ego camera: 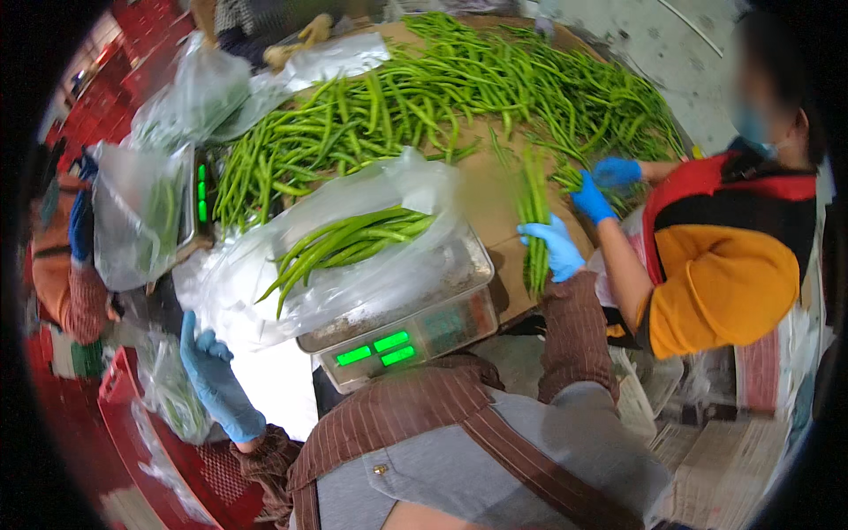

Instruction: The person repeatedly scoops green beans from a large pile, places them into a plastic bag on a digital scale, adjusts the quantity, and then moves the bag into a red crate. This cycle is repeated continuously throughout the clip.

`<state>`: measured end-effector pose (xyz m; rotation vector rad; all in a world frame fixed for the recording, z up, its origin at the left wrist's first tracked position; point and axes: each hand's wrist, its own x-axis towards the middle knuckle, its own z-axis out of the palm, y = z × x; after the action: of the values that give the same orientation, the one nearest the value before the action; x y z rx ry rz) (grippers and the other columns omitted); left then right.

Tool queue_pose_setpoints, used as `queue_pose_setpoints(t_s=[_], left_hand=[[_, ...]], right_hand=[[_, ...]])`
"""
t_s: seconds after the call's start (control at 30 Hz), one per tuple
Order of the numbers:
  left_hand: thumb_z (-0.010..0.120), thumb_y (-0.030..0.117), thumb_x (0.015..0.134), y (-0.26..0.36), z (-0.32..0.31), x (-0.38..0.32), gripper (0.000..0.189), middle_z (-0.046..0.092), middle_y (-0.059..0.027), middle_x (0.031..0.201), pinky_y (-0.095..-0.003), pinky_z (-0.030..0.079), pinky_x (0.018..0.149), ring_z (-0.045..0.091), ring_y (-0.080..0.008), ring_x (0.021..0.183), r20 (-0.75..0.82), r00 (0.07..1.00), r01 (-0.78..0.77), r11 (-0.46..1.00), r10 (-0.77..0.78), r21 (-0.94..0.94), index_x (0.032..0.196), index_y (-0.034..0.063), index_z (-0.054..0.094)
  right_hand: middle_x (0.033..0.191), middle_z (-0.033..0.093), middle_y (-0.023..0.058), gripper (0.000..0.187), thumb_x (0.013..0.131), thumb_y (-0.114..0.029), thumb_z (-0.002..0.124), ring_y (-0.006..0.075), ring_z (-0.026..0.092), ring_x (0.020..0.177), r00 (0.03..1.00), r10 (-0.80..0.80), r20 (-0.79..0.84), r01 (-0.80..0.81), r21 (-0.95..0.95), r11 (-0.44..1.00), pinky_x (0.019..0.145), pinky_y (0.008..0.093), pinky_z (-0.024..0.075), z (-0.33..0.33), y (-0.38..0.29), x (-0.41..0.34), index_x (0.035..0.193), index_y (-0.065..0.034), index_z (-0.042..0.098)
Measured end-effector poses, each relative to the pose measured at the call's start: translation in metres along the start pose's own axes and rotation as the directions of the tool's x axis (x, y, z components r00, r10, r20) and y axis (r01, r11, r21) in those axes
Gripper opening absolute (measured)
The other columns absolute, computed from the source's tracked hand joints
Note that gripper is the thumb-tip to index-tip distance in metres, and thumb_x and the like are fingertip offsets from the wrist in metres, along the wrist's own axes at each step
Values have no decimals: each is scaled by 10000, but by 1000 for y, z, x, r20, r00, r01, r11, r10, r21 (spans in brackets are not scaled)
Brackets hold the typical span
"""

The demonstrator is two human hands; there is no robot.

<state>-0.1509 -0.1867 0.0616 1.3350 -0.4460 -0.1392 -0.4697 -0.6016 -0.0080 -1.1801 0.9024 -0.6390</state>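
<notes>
Long green chili peppers [351, 238] lie in a bunch on a clear plastic bag [397, 179], which is spread over the metal pan of a digital weighing scale [411, 344] with lit green displays. My right hand [555, 246], in a blue glove, is closed around an upright bunch of green peppers [535, 199] to the right of the scale. My left hand [215, 377], also gloved in blue, is held to the left of the scale with its fingers apart and nothing in it. A large heap of green peppers [397, 106] covers the far part of the table.
A co-worker's gloved hands [596, 195] handle peppers close beside my right hand. At the left, another person holds a plastic bag [136, 218] by a second scale [199, 192]. Filled bags [199, 93] stand farther back. A red crate [152, 437] with bagged peppers is at my lower left.
</notes>
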Motion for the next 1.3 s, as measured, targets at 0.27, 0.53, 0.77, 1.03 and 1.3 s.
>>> queue_pose_setpoints(t_s=[0.27,0.53,0.77,1.03,1.3], left_hand=[[777,339,719,23,22,-2,1009,362,-102,1338,-333,389,942,441,-215,1121,40,999,22,996,-26,86,1496,137,166],[578,194,926,7,51,27,206,582,9,977,-234,441,791,514,-73,840,274,947,196,977,-168,-78,1086,64,576],[501,187,971,4,48,20,333,621,-58,1051,-257,521,801,616,-140,892,85,906,370,678,-415,-635,1274,50,524],[515,153,954,38,41,13,313,575,-9,1089,-226,479,768,568,-92,934,-53,982,142,892,-182,-430,1253,67,542],[494,220,973,39,24,17,362,588,-42,1059,-223,433,770,541,-84,846,-63,994,-98,987,91,-129,1293,52,479]], right_hand=[[1240,553,85,764,821,-170,670,94,563,871,790,-492,366,428,246,870,725,213,487,66,-120,-24,1457,-33,269],[998,654,177,499,730,-144,705,280,661,889,221,-308,925,889,-62,454,813,352,510,241,-136,-21,1197,-69,548],[980,646,131,319,766,-161,647,331,628,898,297,-148,943,940,-316,-128,776,423,505,286,-49,0,1079,-124,599],[1076,632,181,516,676,-168,729,349,616,969,587,91,804,778,-530,-336,843,399,508,272,-55,37,1165,-72,594],[1120,642,68,336,838,-22,617,162,590,1050,453,15,891,632,-333,700,954,290,447,244,-135,7,1173,-3,611]])
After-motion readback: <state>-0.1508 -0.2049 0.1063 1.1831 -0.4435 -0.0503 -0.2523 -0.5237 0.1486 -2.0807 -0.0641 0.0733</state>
